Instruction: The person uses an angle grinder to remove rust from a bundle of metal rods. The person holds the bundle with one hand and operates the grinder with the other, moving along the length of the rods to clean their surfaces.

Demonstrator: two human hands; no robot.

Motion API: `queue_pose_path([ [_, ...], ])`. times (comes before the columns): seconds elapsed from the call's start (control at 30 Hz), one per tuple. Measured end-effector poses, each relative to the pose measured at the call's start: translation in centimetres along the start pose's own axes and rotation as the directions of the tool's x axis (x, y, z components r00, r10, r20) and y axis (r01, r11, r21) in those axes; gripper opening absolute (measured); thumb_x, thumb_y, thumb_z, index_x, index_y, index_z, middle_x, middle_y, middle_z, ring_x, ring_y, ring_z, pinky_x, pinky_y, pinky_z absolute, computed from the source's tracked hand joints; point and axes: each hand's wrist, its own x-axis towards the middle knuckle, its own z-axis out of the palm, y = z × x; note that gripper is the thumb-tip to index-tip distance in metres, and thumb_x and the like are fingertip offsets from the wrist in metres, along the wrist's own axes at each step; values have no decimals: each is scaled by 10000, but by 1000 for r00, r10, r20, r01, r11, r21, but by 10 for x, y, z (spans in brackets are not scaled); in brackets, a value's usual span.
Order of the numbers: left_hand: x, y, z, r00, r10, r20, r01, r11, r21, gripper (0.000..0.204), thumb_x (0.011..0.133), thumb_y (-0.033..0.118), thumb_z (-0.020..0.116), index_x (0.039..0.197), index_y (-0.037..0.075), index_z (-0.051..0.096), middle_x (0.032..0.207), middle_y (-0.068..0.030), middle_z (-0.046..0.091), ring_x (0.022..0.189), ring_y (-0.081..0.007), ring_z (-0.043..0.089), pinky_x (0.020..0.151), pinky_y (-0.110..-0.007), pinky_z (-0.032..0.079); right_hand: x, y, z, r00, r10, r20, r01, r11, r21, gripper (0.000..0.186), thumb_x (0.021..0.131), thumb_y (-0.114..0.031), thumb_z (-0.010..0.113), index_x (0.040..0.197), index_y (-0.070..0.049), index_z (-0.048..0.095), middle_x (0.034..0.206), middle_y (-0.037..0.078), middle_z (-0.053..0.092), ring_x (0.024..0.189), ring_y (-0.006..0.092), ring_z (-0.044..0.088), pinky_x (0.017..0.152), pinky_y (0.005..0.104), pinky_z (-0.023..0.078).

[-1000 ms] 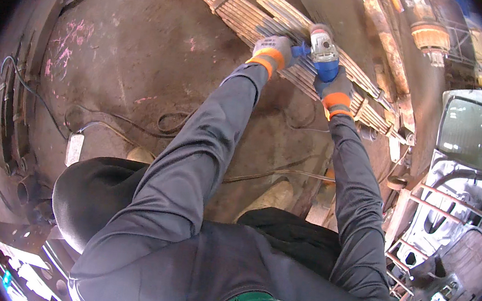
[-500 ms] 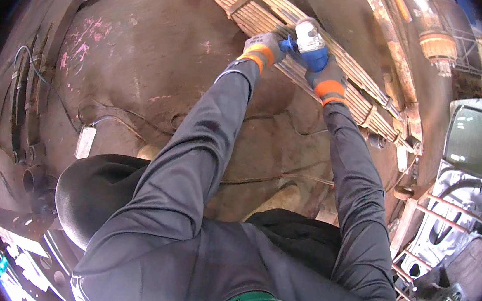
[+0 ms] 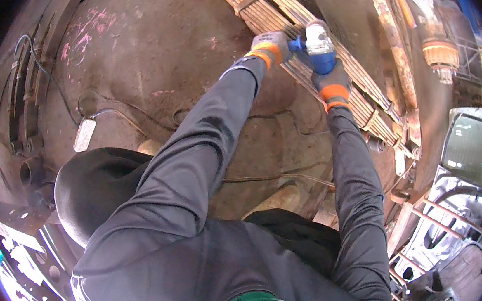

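Observation:
A blue and silver angle grinder [image 3: 321, 48] is held out over two long, rusty leaf springs [image 3: 296, 68] that run slantwise from the top middle to the right. My left hand [image 3: 273, 44], in a grey glove with an orange cuff, is closed round the grinder's blue side handle [image 3: 297, 44]. Gloved the same way, my right hand [image 3: 334, 78] wraps the back of the grinder's body. The grinder's head points away from me, above the springs; whether its disc touches the metal I cannot tell. A metal clamp band [image 3: 249, 2] encircles the nearer spring.
A white power strip [image 3: 84, 134] lies on the floor at left, with cables [image 3: 273, 181] trailing across. More leaf springs [image 3: 29, 93] stand far left. At right are a rusty beam [image 3: 394, 46], a vehicle door with a window [image 3: 474, 153] and a metal rack [image 3: 444, 222].
Both hands and the grinder have shifted slightly to the right in the picture, along with the springs and other surroundings. My grip looks the same.

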Motion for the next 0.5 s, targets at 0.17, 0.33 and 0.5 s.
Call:
queue_pose_path([
  [0.17,-6,12,1,993,73,-95,-76,997,-25,431,780,418,689,1046,87,759,1055,-178,737,999,-339,711,868,-440,549,8,14,-5,999,47,24,-46,999,-20,543,663,-362,797,1112,-137,593,1026,175,725,979,397,691,849,473,537],
  [0.33,-1,6,-6,996,51,-71,-55,997,-57,473,806,422,664,1111,69,743,1144,-189,714,1098,-340,682,927,-429,532,16,5,-5,999,9,32,-9,1000,-4,579,661,-361,802,1148,-125,596,1056,196,718,1001,408,681,866,470,533],
  [0.5,13,-7,-11,998,-5,-55,2,999,-42,479,805,417,667,1131,73,742,1176,-191,708,1133,-334,673,949,-418,527,17,-14,-1,999,-33,16,32,998,51,609,683,-355,801,1203,-112,597,1092,209,712,1014,417,677,886,471,528],
])
